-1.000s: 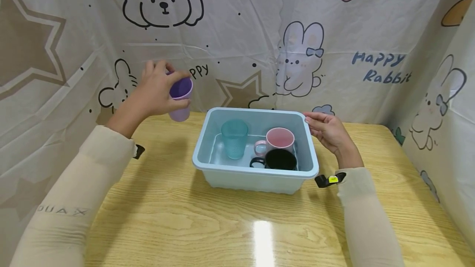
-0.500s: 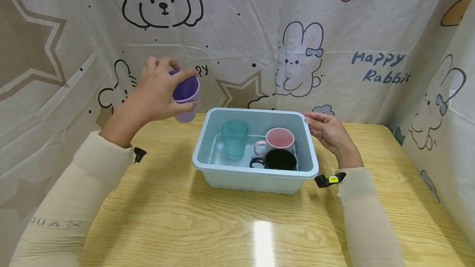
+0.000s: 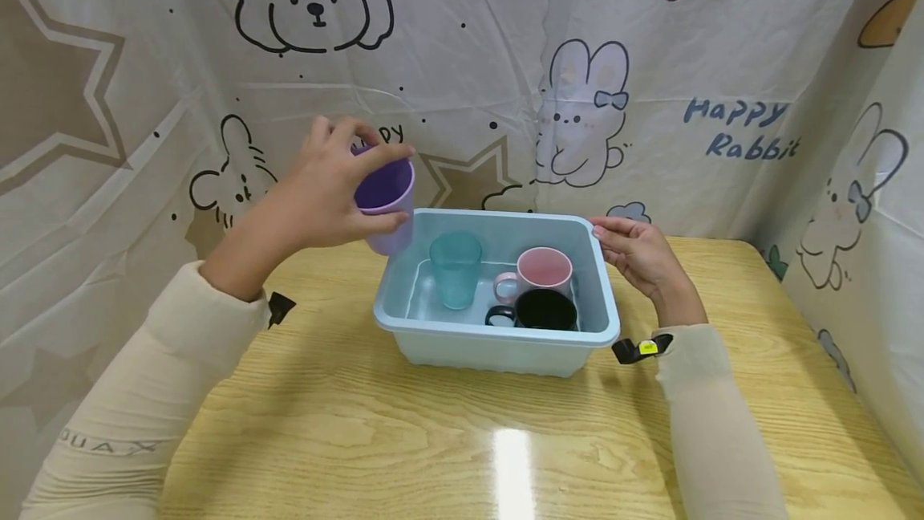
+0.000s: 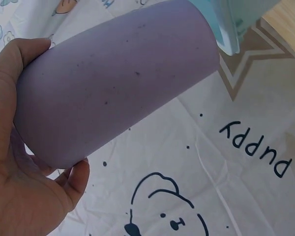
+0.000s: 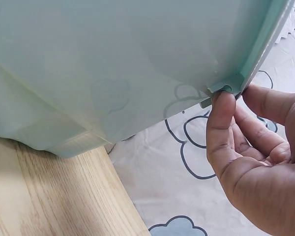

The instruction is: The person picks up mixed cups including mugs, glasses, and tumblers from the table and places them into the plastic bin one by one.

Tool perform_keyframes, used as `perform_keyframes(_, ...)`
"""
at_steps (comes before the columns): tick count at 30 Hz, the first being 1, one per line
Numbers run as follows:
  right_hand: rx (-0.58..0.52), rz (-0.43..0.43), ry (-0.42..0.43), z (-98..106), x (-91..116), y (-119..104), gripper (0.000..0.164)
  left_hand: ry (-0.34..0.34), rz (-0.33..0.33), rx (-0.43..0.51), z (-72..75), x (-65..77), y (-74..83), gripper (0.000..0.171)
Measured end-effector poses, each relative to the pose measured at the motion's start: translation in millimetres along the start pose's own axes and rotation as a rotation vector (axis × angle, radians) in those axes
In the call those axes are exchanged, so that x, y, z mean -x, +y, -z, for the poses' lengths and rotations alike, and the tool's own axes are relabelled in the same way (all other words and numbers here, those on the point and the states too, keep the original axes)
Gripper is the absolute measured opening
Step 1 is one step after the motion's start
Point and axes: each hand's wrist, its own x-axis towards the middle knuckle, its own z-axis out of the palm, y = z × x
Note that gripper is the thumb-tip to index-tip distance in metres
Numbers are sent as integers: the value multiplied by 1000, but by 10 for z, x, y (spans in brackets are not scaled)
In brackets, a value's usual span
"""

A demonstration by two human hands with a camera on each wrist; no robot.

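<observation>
My left hand (image 3: 328, 187) grips a purple cup (image 3: 393, 235) by its rim, thumb on the near side and fingers over the far side. The cup is held in the air at the left end of a light blue plastic bin (image 3: 498, 351). In the left wrist view the cup's outer wall (image 4: 123, 83) fills the middle. At the bin's far right corner my right hand (image 3: 646, 259) pinches the rim between thumb and finger, as the right wrist view shows of the bin's edge (image 5: 221, 88). Inside the bin stand a teal cup (image 3: 456, 271), a pink mug (image 3: 545, 267) and a black mug (image 3: 546, 311).
The bin stands on a wood-grain table (image 3: 346, 424). A printed cloth (image 3: 462, 62) with cartoon animals hangs behind the table and along both sides. A black strap device (image 3: 638, 350) is on the right wrist.
My left hand has carried the purple cup to the right and slightly lower, up to the bin's left end. The right hand and the bin have stayed in place.
</observation>
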Motion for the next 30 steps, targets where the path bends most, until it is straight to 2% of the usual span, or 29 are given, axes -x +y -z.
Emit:
perform_keyframes(8,0,-6,5,3,-5,-1,40,-5,-62,20,-20,-8,108,67)
perform_keyframes(14,-6,6,-3,0,0,4,36,-40,-125,13,-73,-2,180,67)
perform_keyframes(18,-10,9,-3,-6,2,7,35,-67,-178,43,-131,8,219,69)
perform_keyframes(25,11,12,-2,3,-1,8,42,-100,-311,100,-303,-20,277,70)
perform_keyframes(30,14,13,-3,-3,-3,9,42,-125,-350,132,-482,-40,279,69)
